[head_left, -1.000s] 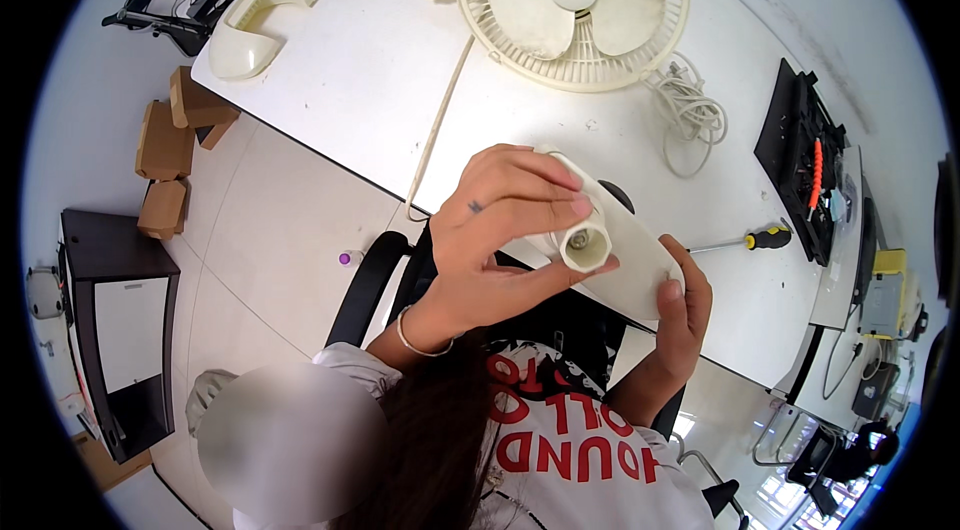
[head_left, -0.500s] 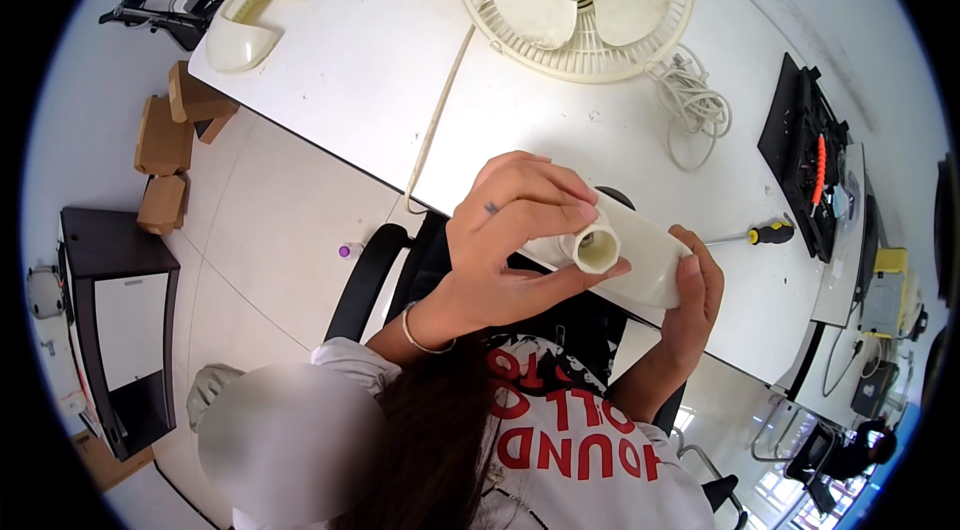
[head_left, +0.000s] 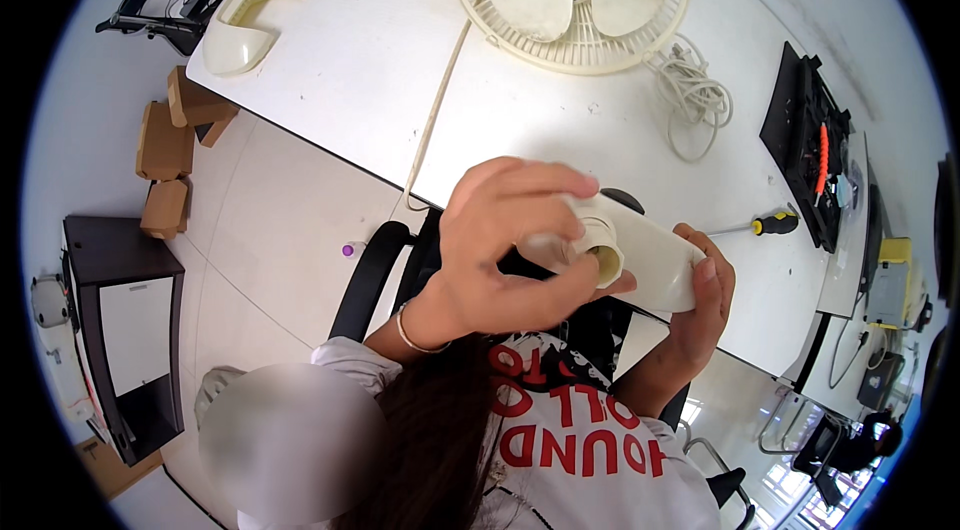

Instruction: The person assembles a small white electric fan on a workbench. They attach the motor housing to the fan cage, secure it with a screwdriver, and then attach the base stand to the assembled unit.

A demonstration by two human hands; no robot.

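Above my lap, near the table's front edge, I hold a cream plastic fan stand piece (head_left: 655, 275). It is long and rounded, with a ribbed hollow collar (head_left: 609, 265) facing up. My right hand (head_left: 703, 290) grips its right end, thumb on top and fingers behind. My left hand (head_left: 515, 240) curls around the collar, thumb on the near side and fingers over the far side; its fingers are slightly blurred. A dark round part (head_left: 623, 198) shows behind the piece. The far side of the table holds a caged fan head (head_left: 570, 0) with cream blades.
A curved cream plastic part (head_left: 237, 25) lies at the table's far left. Right of the fan are a coiled cable (head_left: 692, 95), a yellow-and-black screwdriver (head_left: 775, 223) and a black tool case (head_left: 810, 150). A chair armrest (head_left: 368, 280) stands left of me; cardboard boxes (head_left: 163, 145) are on the floor.
My left hand has shifted around the collar, its index finger lifting and straightening across the far side. The stand piece has moved slightly right and down, with my right hand still on it.
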